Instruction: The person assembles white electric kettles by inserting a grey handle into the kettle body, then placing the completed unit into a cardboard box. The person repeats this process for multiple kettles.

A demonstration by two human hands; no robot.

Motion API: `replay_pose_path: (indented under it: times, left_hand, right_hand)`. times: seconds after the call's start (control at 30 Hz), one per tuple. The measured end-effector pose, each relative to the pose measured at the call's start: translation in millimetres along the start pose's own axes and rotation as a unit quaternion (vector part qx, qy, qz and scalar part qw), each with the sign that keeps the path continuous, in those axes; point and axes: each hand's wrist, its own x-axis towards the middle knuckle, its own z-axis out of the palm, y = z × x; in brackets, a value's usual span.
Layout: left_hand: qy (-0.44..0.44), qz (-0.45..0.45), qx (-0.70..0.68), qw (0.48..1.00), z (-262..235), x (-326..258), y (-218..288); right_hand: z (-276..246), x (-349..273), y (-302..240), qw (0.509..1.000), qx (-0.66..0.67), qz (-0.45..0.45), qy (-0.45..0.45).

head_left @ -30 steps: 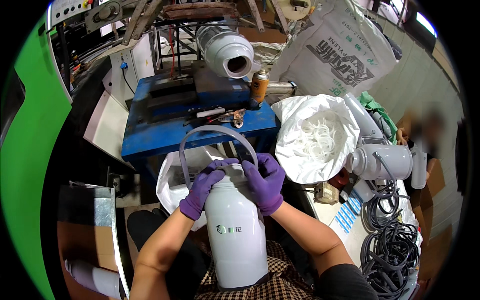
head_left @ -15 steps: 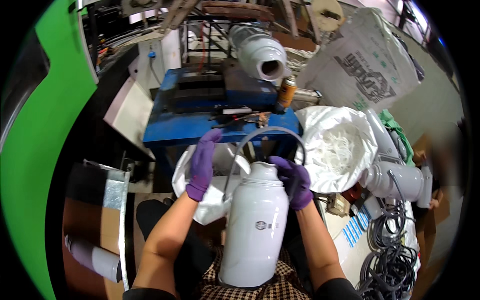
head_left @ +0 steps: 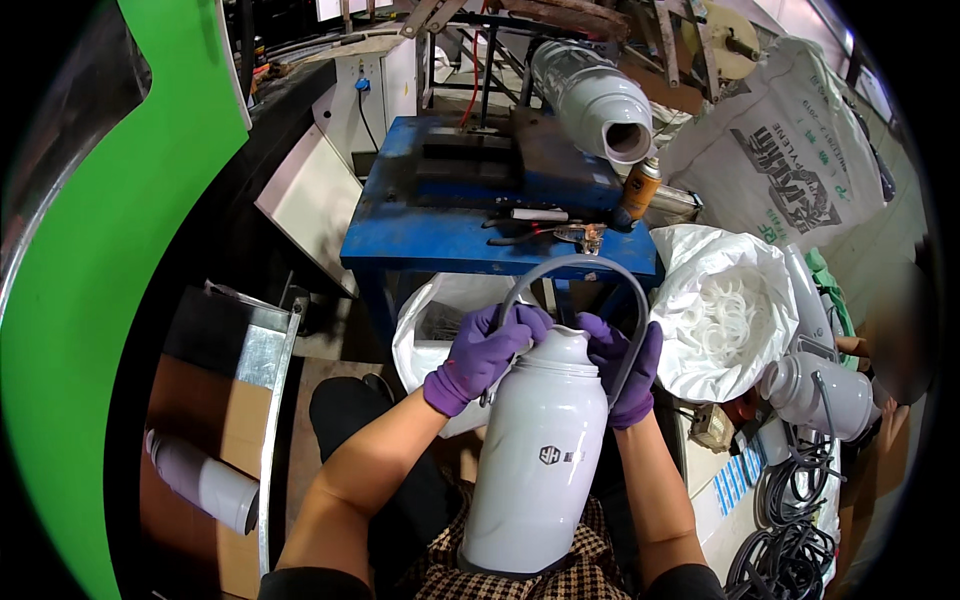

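Note:
A glossy pale-grey thermos jug (head_left: 535, 460) stands tilted in my lap, its spouted neck facing away from me. Its dark grey loop handle (head_left: 578, 262) is raised in an arch over the neck. My left hand (head_left: 485, 358), in a purple glove, is closed at the left of the neck with the fingers curled in. Whatever its fingertips grip is hidden. On the other side, my gloved right hand (head_left: 625, 368) is wrapped against the neck, inside and behind the handle's right arm.
A blue bench (head_left: 420, 240) ahead carries pliers (head_left: 520, 236), an orange spray can (head_left: 637, 193) and another jug (head_left: 590, 95). To the right, a white sack (head_left: 690, 345) holds translucent rings (head_left: 730, 320), beside black handles (head_left: 785, 560). A person's hand (head_left: 885, 420) is near a jug (head_left: 825, 395).
My left hand has come in from the raised, open pose to the jug's neck and its fingers have curled. The right hand stays at the neck. The view has shifted left.

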Motion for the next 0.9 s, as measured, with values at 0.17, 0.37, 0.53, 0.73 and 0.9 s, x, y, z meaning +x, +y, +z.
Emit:
replay_pose_path:
  times: [0.17,0.37,0.53,0.73,0.9]
  left_hand:
    - [-0.095,0.303,0.449,0.835,39,-14,34]
    - [0.15,0.126,0.234,0.952,52,-5,30]
    - [0.128,-0.006,0.053,0.99,20,-4,10]
    - [0.126,0.019,0.065,0.99,11,-13,4]
    - [0.104,0.064,0.013,0.992,26,-9,0]
  right_hand:
    - [3,6,-2,1.0,-0.008,0.016,0.017]
    - [37,24,0,0.991,-0.02,0.095,0.09]
    - [21,20,-8,0.99,-0.02,0.123,0.06]
    - [34,21,-12,0.985,-0.074,0.121,0.095]
    - [28,18,-22,0.982,-0.138,0.06,0.113]
